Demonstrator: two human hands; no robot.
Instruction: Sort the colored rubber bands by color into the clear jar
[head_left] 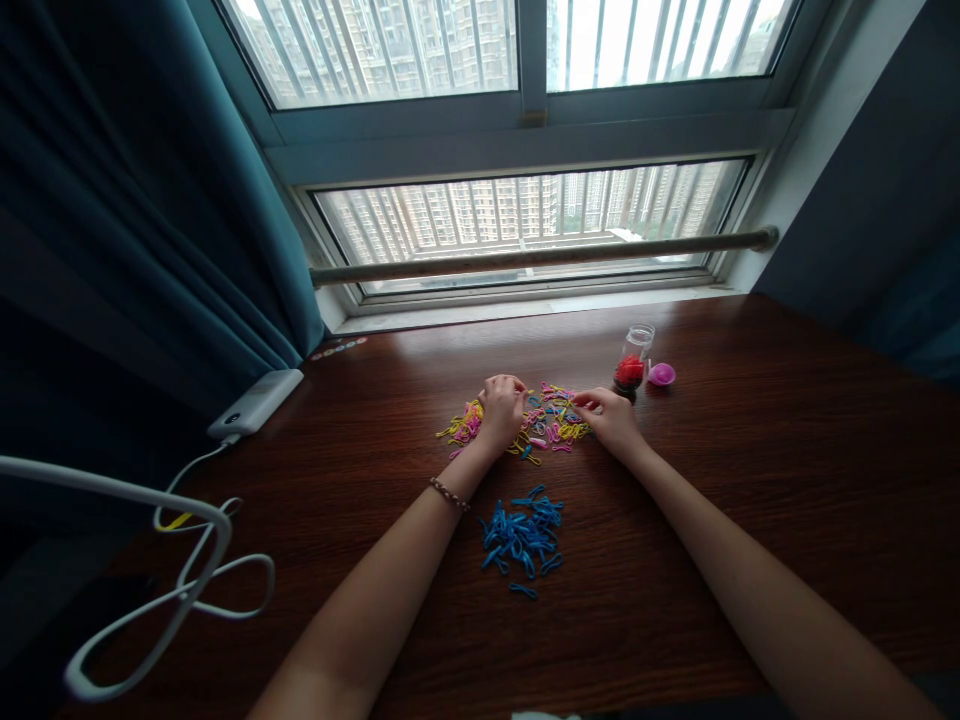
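A mixed pile of small yellow, pink and blue loops (pixel 559 430), which look like elastic bands, lies on the table between my hands. My left hand (pixel 501 408) reaches over the pile's left part, its fingers bent and drawn together; whatever they hold is hidden. At the right edge of the pile, my right hand (pixel 609 417) has thumb and forefinger pinched together, on something too small to make out. Closer to me is a separate heap of blue loops (pixel 523 532), with one loose loop just in front of it. A beaded bracelet (pixel 450 494) circles my left wrist.
Beyond my right hand stands a clear jar (pixel 637 342) with red pieces inside, a pink lid (pixel 661 374) beside it. A white device (pixel 257 404) with a looping cable (pixel 217 570) lies at the left. A window and rail (pixel 540 258) border the table's far side.
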